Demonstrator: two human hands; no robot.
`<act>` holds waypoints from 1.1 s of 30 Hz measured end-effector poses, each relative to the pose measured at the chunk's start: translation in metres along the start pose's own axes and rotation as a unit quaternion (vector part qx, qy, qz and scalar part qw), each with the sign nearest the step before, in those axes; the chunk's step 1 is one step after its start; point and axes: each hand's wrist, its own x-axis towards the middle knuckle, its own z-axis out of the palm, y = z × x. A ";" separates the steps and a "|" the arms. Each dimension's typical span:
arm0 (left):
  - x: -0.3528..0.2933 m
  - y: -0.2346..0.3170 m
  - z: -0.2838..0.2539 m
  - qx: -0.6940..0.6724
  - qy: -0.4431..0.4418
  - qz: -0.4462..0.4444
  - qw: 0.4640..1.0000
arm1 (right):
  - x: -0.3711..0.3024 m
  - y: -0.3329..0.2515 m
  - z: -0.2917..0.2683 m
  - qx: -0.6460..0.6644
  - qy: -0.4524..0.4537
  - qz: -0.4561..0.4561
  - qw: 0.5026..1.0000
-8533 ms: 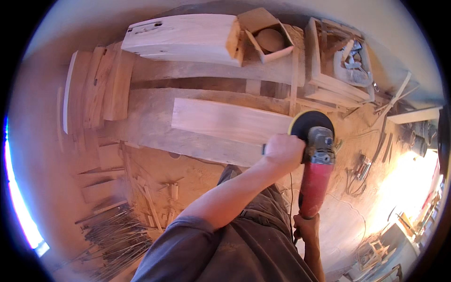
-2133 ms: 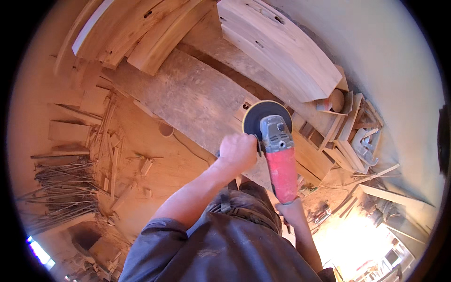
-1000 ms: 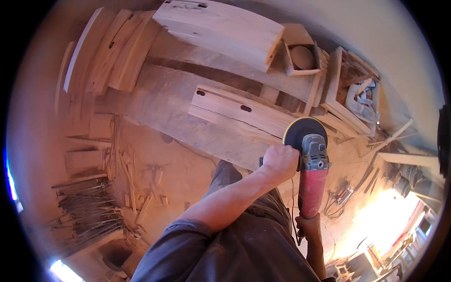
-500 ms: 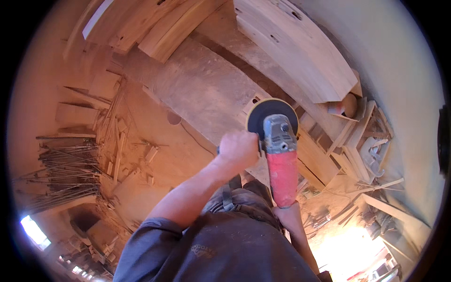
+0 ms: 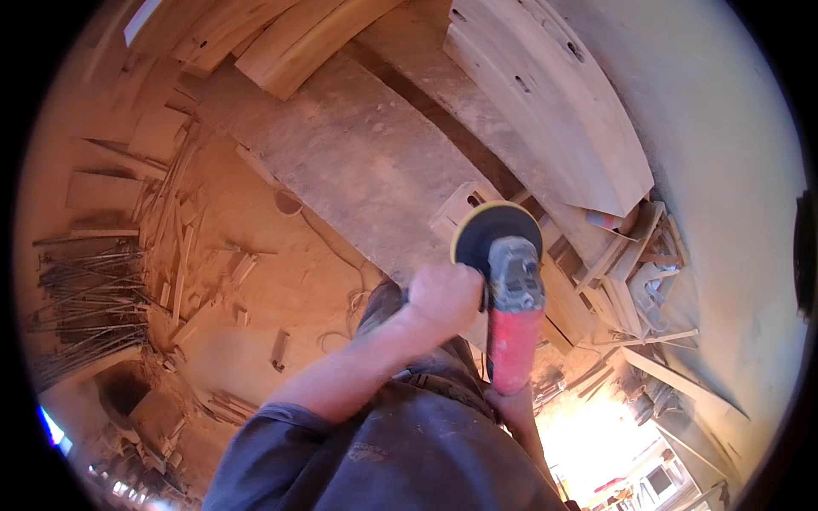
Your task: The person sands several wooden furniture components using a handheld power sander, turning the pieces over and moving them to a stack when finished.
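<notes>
In front of my body I hold an angle grinder [image 5: 515, 328] with a red body and a grey gear head. A round black sanding disc [image 5: 477, 241] with a yellowish rim is fitted at its far end. My left hand [image 5: 445, 298] is closed in a fist at the side handle, most of which it hides. My right hand [image 5: 513, 404] wraps the rear end of the red body. Just beyond the disc, a pale wooden piece with a dark slot [image 5: 456, 211] lies on the dusty workbench [image 5: 358, 162]; the disc covers part of it.
A large pale wooden slab [image 5: 554, 111] lies at the far right, near the wall. Thick planks [image 5: 298, 51] stand at the far left. Offcuts and a box of scraps [image 5: 648, 272] are at the right. A cord [image 5: 332, 247], metal rods [image 5: 89, 302] and wood scraps litter the left.
The view has shifted, so the bench and floor sit differently in it. The grinder appears slightly lower in the picture, with more of the slotted piece showing. Both hands keep their hold.
</notes>
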 end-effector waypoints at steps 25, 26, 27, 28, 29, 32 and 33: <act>0.042 0.043 0.003 0.199 -0.051 -0.016 0.979 | 0.004 0.003 -0.005 0.109 0.008 -0.075 0.991; 0.042 0.058 0.012 0.202 -0.062 -0.019 0.977 | -0.001 0.015 -0.014 0.104 0.001 -0.043 0.994; 0.042 0.071 0.023 0.203 -0.066 -0.010 0.977 | -0.004 0.026 -0.021 0.104 0.007 -0.020 0.994; 0.042 0.082 0.035 0.204 -0.071 0.000 0.976 | -0.009 0.038 -0.029 0.104 0.013 0.004 0.994; 0.042 0.095 0.046 0.204 -0.075 0.009 0.976 | -0.012 0.051 -0.035 0.104 0.018 0.027 0.994; 0.040 0.136 0.075 0.202 -0.095 0.077 0.972 | -0.020 0.102 -0.046 0.134 0.047 0.020 0.990; 0.041 0.149 0.090 0.204 -0.095 0.099 0.969 | -0.024 0.120 -0.049 0.147 0.061 0.035 0.987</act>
